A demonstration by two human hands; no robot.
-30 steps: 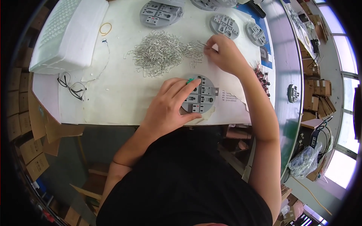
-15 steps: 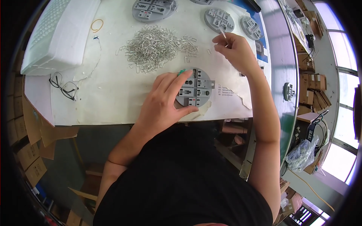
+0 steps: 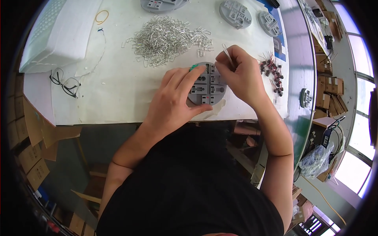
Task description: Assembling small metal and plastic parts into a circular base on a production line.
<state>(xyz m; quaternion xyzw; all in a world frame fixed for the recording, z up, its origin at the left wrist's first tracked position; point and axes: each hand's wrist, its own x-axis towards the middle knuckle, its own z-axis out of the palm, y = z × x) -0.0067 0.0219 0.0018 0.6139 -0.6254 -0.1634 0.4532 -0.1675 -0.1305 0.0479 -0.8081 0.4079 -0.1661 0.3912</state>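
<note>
A round grey plastic disc point(image 3: 217, 98) with slots and raised blocks lies flat near the table's front edge. My left hand point(image 3: 171, 92) grips its left side, the thumb at the near rim and the fingers reaching to the far rim. Something small and green point(image 3: 193, 67) shows beside those fingertips. My right hand point(image 3: 242, 72) is pinched round a thin whitish stick-like tool point(image 3: 226, 53), over the disc's far right edge. The tool's lower end and whatever the fingertips touch are hidden. Beyond the disc lies a heap of small U-shaped metal clips point(image 3: 163, 41).
More grey discs stand at the back, one at the middle point(image 3: 163, 4) and two at the right point(image 3: 235, 15). Small dark parts with red wires point(image 3: 274, 74) lie right of my right hand. Eyeglasses point(image 3: 66, 84) and white foam packaging point(image 3: 59, 37) sit at the left.
My right hand has come down from beside the far right disc to the disc under my left hand, bringing the tool. The left hand keeps its grip. The view has shifted slightly.
</note>
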